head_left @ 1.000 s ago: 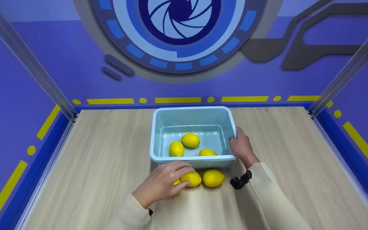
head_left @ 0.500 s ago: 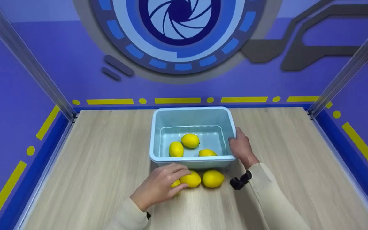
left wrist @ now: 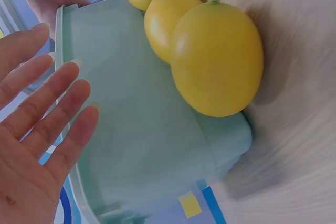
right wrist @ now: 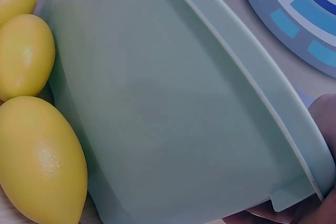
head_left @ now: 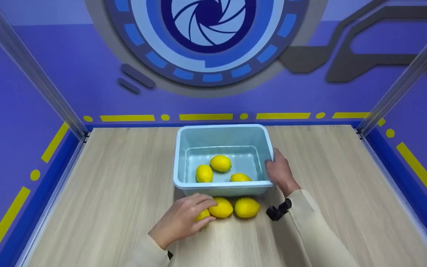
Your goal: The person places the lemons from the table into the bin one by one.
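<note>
A light blue plastic bin point(head_left: 221, 190) stands on the table with three lemons inside, one of them point(head_left: 220, 163) farther back. Along the outside of its front wall lie three more in a row: a left lemon point(head_left: 203, 215), a middle lemon point(head_left: 221, 207) and a right lemon point(head_left: 247, 207). My left hand point(head_left: 182, 220) hovers over the left lemon and partly covers it. In the left wrist view, the fingers point(left wrist: 68, 135) are extended and apart from the nearest lemon point(left wrist: 218, 59). My right hand point(head_left: 282, 172) grips the bin's right rim; the right wrist view shows only part of that hand point(right wrist: 325, 124).
Behind the bin rises a purple and blue printed wall point(head_left: 213, 105). Side panels with metal posts point(head_left: 46, 85) bound the wooden table point(head_left: 124, 178) left and right. A black wrist device point(head_left: 279, 210) sits near the right cuff.
My left hand has drawn back slightly to the left and toward me, uncovering more of the left and middle lemons. The right hand and bin hold still.
</note>
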`<state>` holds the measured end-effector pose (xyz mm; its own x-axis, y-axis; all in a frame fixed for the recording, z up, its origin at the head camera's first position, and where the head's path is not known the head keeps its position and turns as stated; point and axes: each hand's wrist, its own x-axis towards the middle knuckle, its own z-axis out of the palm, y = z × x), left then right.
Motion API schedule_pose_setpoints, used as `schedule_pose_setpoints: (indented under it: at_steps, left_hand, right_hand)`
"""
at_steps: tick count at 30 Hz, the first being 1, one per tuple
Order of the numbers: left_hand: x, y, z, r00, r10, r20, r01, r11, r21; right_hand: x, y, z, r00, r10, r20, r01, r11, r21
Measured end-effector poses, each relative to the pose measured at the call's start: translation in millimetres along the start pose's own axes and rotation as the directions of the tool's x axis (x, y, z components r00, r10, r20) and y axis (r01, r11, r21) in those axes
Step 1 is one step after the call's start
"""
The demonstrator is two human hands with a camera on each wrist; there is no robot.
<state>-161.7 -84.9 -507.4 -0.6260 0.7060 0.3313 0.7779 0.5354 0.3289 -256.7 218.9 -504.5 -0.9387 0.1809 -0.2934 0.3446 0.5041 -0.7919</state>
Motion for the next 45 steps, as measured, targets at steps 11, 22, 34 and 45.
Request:
schedule_pose_setpoints:
  at_steps: [11, 22, 34, 45]
  left_hand:
    - [-10.9, -3.3, 7.7, 0.994, -0.089, 0.06, 0.092, 0.995, -0.05]
    - [-17.9, -9.5, 12.8, 0.986, -0.13, 0.1, 0.139, 0.987, -0.083]
    - [-19.5, -14.8, 17.1, 0.971, -0.168, 0.171, 0.179, 0.982, -0.052]
    - [-19.8, -18.7, 21.9, 0.942, -0.227, 0.248, 0.245, 0.969, -0.045]
  right_hand:
    - [-0.5, 3, 0, 1.0, -0.021, -0.009, 0.021, 1.0, -0.012]
    - [-0.5, 1, -1, 1.0, -0.013, 0.006, 0.013, 1.0, -0.018]
    - [-1.2, 1, -2, 1.0, 0.016, 0.016, -0.016, 1.0, 0.008]
    - [0.2, 3, 0, 1.0, -0.028, -0.014, 0.027, 0.999, -0.033]
